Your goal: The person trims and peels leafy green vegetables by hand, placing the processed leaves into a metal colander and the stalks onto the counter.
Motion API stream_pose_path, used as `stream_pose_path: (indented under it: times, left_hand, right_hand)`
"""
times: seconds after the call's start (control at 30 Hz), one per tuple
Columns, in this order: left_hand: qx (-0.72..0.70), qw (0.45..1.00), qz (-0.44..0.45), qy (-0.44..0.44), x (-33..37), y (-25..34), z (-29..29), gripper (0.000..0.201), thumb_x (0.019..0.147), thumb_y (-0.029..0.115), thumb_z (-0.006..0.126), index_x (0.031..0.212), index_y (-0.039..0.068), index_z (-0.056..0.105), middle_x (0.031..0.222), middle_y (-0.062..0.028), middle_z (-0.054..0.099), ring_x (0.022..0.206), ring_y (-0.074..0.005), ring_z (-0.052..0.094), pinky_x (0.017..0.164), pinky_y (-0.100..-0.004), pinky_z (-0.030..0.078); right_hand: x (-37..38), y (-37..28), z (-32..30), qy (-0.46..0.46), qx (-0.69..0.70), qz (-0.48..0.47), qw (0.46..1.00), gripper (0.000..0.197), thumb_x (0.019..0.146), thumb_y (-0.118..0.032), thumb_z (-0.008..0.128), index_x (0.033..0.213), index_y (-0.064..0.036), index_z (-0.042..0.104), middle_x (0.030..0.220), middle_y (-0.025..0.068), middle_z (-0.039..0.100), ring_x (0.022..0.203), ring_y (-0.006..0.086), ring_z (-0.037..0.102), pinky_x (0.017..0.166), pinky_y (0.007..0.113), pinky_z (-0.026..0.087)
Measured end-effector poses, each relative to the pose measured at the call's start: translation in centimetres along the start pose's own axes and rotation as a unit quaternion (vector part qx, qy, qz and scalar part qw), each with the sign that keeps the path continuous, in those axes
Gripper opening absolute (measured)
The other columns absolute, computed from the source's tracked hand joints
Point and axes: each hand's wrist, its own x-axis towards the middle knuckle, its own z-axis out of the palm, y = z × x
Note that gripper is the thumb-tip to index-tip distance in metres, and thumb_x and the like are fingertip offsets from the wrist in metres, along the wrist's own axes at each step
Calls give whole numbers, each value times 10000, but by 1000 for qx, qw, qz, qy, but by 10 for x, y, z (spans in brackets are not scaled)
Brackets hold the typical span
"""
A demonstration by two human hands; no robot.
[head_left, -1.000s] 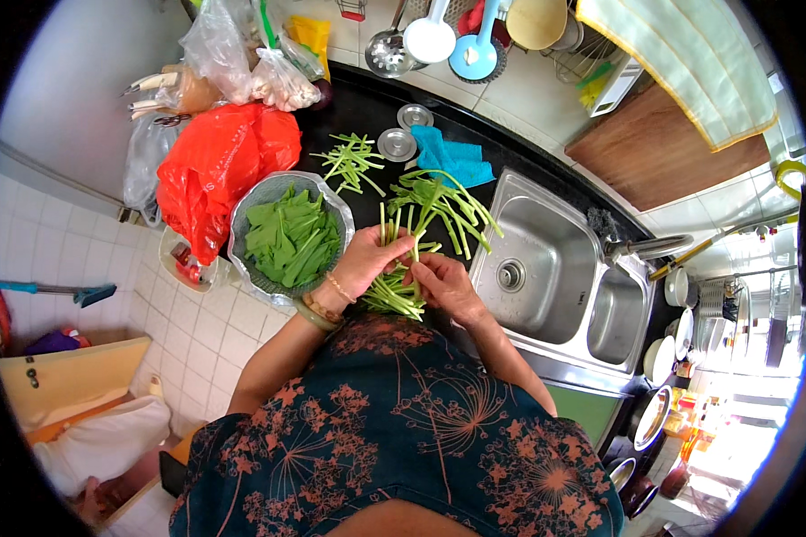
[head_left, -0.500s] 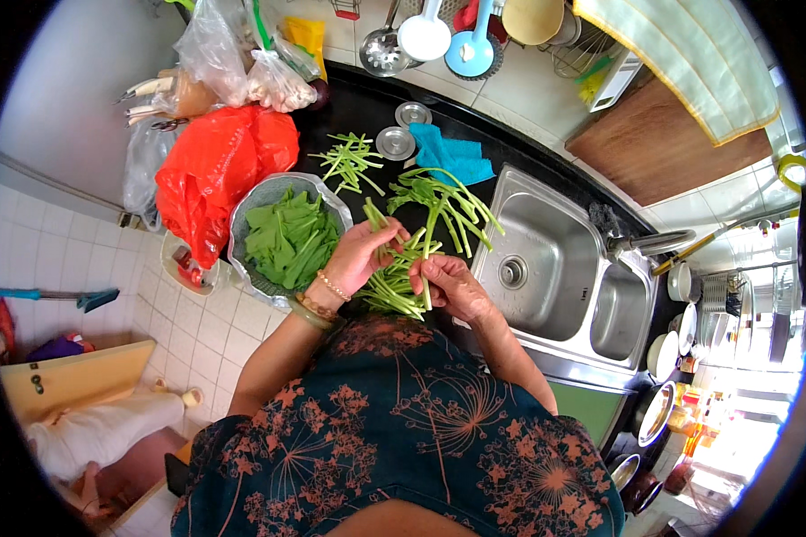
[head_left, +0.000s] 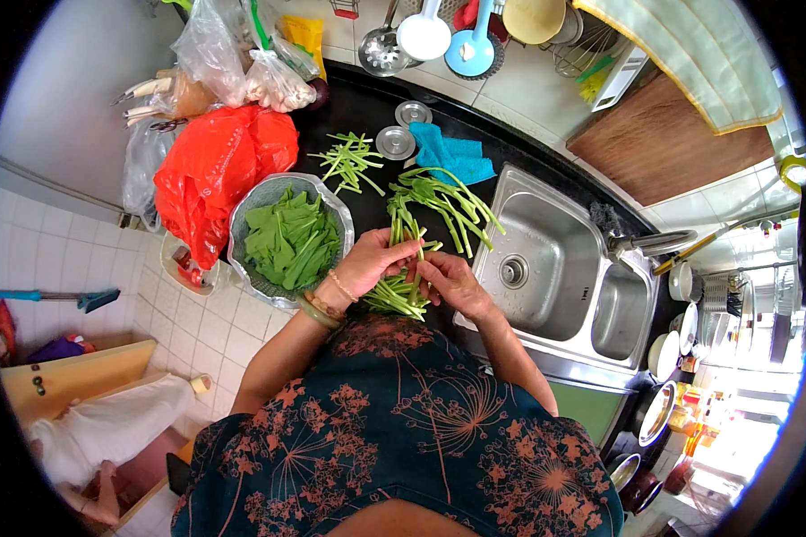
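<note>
Stalks pinched between your two hands, upright in view, with the leaf bowl off to your left.
The green stalks rise from your fingertips, long axis pointing away from you toward the back of the counter; your left hand is closed on them, thumb against fingers, while your right hand has its fingers curled and its thumb and fingertip closed at their lower end; more cut stems lie just below, nearer your body; the metal bowl of green leaves sits to the left, your left hand the nearer one; a leafy bunch lies beyond your right hand, near the sink.
</note>
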Motion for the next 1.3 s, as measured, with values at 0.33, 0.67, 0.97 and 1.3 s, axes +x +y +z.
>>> stream_pose_path:
  times: [0.33, 0.67, 0.97, 1.3]
  left_hand:
    - [-73, 993, -16, 96, 6, -22, 4, 199, 906, 208, 679, 988, 27, 677, 746, 20, 579, 588, -45, 479, 497, -182, 318]
    - [-97, 991, 39, 79, 11, -13, 15, 188, 919, 197, 659, 979, 19, 664, 783, -20, 624, 604, -59, 521, 501, -176, 353]
    - [-245, 956, 107, 120, 9, 1, -18, 131, 915, 176, 658, 938, 47, 652, 787, 4, 609, 606, -51, 499, 502, -182, 373]
    - [-256, 963, 78, 34, 2, 9, -25, 126, 932, 206, 503, 981, 99, 548, 788, -26, 539, 715, -182, 535, 581, -276, 426]
  right_hand:
    - [15, 23, 5, 153, 1, -18, 988, 197, 973, -185, 569, 888, -13, 614, 708, 4, 615, 521, 46, 493, 456, 214, 391]
    - [26, 33, -5, 27, 325, -32, 945, 225, 997, -295, 529, 921, -94, 594, 774, -31, 606, 505, 17, 404, 442, 173, 281]
    - [28, 17, -53, 23, 359, -61, 931, 224, 984, -278, 550, 900, -75, 592, 783, 15, 606, 469, 32, 390, 401, 179, 308]
    - [91, 64, -109, 311, -376, -202, 849, 174, 852, -180, 683, 869, -11, 649, 770, 136, 673, 696, 277, 639, 648, 395, 494]
